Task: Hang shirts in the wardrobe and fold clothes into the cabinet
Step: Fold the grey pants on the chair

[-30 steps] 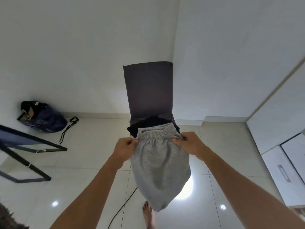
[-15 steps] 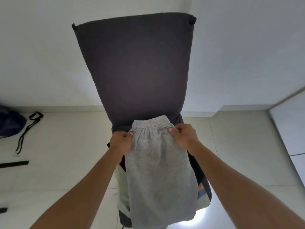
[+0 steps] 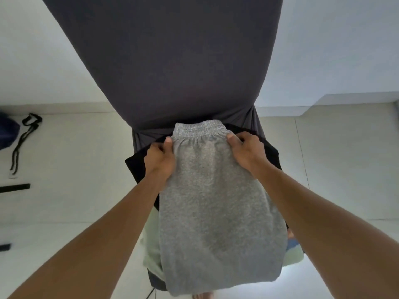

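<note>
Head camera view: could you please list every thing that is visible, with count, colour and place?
grey fleece shorts with elastic waistband: one, grey, centre, held over the chair seat
dark grey fabric-covered chair: one, dark grey, backrest fills the upper centre
black garment: one, black, on the seat under the shorts
pale green garment: one, pale green, under the shorts, showing at both lower edges
black strap: one, black, on the floor at left
dark blue bag: one, dark blue, far left edge, mostly cut off
left hand: one, grips the shorts' left side below the waistband
right hand: one, grips the right side
</note>
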### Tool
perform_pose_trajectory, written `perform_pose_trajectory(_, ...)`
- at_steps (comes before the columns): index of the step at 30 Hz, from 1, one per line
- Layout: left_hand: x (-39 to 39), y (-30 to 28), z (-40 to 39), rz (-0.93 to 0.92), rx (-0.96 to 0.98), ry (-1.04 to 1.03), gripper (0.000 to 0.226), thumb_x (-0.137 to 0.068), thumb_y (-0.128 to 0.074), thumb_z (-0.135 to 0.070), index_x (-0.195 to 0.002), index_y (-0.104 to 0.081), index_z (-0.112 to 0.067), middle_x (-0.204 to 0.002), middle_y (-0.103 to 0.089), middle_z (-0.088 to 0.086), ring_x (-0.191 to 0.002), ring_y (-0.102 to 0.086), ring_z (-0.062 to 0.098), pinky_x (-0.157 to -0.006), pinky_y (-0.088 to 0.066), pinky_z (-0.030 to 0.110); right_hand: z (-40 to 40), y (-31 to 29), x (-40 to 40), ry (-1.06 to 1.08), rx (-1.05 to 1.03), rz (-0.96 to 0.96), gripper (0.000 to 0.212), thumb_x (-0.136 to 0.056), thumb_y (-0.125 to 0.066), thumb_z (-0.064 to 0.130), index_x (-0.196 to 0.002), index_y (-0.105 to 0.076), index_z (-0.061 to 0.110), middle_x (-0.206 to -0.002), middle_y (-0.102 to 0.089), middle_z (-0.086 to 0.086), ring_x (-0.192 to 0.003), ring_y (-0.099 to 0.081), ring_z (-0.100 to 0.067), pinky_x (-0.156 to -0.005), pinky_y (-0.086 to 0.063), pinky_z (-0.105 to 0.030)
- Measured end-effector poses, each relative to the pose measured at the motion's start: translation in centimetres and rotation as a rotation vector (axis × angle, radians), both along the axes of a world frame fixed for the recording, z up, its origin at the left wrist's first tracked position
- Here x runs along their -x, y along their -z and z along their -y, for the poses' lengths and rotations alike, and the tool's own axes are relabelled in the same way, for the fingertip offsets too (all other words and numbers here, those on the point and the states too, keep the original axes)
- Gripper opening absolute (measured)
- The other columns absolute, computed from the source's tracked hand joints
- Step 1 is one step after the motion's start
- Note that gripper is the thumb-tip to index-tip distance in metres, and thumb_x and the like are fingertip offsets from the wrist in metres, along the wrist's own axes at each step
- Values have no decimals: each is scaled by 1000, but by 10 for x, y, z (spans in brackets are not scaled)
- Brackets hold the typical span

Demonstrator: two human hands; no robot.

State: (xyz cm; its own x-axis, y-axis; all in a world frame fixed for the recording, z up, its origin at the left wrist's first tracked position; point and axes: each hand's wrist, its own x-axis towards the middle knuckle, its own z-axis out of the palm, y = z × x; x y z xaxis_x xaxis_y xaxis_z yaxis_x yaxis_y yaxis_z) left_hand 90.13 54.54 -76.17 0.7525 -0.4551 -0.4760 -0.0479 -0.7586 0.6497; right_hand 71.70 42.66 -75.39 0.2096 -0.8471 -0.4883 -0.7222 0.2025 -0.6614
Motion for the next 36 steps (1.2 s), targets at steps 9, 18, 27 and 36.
perform_pose_trajectory(9, 80, -27, -129, -4, 2, -12, 58, -96, -47, -59, -133, -44, -15, -111, -55, 0, -97, -54, 21, -80, -41, 33, -98, -34, 83, 14, 12, 31, 50, -93, -62, 47, -133, -46, 21, -108, -53, 5, -96, -52, -16, -77, -40, -31)
perform_pose_trajectory(18, 170, -2, -258, -231, 106, -146, 58, -75, -72, -64, -104, -68, -14, -101, -70, 0, -101, -68, 23, -83, -59, 41, -211, 3, 190, 117, 72, 92, 32, -84, -68, 45, -103, -56, 23, -88, -65, 8, -77, -62, -13, -66, -53, -34)
perform_pose_trajectory(27, 205, 70, -299, -223, 225, -176, 34, -75, -85, -38, -97, -73, -16, -90, -74, -8, -78, -67, 2, -64, -54, 15, -272, 96, 230, 89, -201, 180, 60, -68, -86, 33, -115, -52, 19, -107, -66, 8, -99, -64, -14, -88, -54, -36)
perform_pose_trajectory(36, 229, 143, -337, -367, 222, -85, 41, -65, -91, -33, -94, -76, -7, -88, -77, -1, -79, -70, 12, -64, -53, 17, -296, 162, 236, 28, -322, 307, 34, -64, -91, 9, -92, -74, 17, -90, -77, 5, -84, -71, -14, -70, -54, -26)
